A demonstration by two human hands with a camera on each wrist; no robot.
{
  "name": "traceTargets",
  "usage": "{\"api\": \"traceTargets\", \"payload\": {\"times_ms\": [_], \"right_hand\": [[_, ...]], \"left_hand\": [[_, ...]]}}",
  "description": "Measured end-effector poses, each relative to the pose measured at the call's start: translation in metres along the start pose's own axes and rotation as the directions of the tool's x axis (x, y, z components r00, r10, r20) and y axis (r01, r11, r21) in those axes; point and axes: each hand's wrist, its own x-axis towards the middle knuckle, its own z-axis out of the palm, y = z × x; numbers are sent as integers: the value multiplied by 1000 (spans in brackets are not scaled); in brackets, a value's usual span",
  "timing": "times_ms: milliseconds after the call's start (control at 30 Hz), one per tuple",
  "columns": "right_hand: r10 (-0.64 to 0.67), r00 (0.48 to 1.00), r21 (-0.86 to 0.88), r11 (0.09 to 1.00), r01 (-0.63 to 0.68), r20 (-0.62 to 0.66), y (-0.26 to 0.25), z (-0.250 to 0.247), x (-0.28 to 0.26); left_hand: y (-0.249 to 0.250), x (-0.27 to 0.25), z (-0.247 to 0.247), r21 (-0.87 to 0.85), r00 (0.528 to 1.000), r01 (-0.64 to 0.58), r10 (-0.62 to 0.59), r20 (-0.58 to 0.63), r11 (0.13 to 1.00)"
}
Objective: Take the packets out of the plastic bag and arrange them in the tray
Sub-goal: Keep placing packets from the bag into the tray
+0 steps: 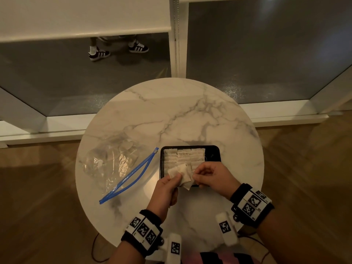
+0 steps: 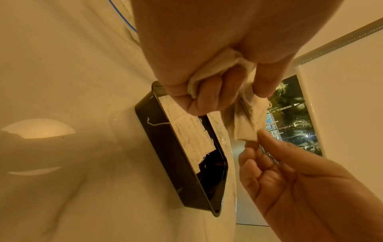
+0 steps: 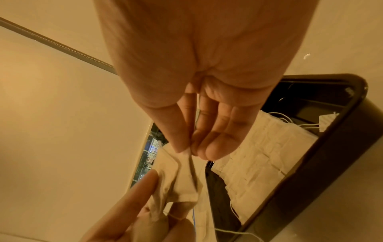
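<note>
Fingers of left hand (image 1: 165,189) curl round packets (image 1: 182,173) — right hand (image 1: 211,176) pinches one corner, over tray (image 1: 215,151).

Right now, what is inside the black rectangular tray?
The black rectangular tray holds rows of pale paper packets with strings, filling its left and middle; the right end shows bare black. Both hands, holding more packets, cover the near part.
</note>
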Motion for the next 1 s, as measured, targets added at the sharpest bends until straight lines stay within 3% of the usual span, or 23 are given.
{"api": "traceTargets", "payload": {"times_ms": [200,300,700,867,1000], "right_hand": [[77,994,200,978,-61,-75,-4,-4,0],[80,994,197,978,-65,-73,-4,-2,0],[-24,1000,-95,995,25,10,-3,14,7],[-49,985,-261,965,4,-165,1,-12,21],[-81,969,-552,832,-64,-234,3,-48,41]], "left_hand": [[0,0,-4,18,998,19,-18,-55,1000],[2,0,-5,24,999,17,-15,-43,1000],[-3,3,-15,203,994,-109,113,-7,973],[-13,10,-25,229,986,-38,73,-147,973],[-30,16,-35,265,976,-10,67,-206,964]]}}
